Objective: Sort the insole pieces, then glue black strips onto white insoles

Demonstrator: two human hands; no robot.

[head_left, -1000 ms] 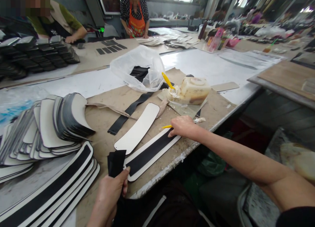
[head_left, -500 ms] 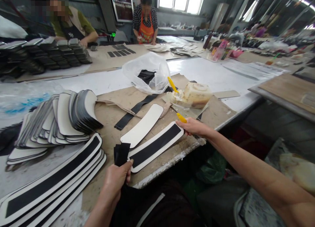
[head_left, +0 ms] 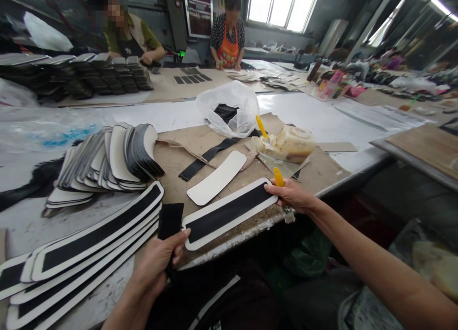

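A white, round-cornered panel with a black strip lying along its middle is held at both ends over the table's front edge. My left hand is closed on its left end, thumb on top, and also grips loose black fabric strips. At the right end, my right hand pinches the panel and keeps a yellow-handled tool, its working end hidden. Just behind lies a plain white curved panel. To the left, several strip-covered panels overlap in a fanned stack.
Plain panels stand piled at left. Behind are a plastic bag with black pieces, a glue-crusted container, a second yellow-handled tool and a black strip. Two people work across the table.
My view has swung left, shifting the scene rightward. Both hands still hold the panel, now tilted more toward me, and the yellow handle stands more upright.
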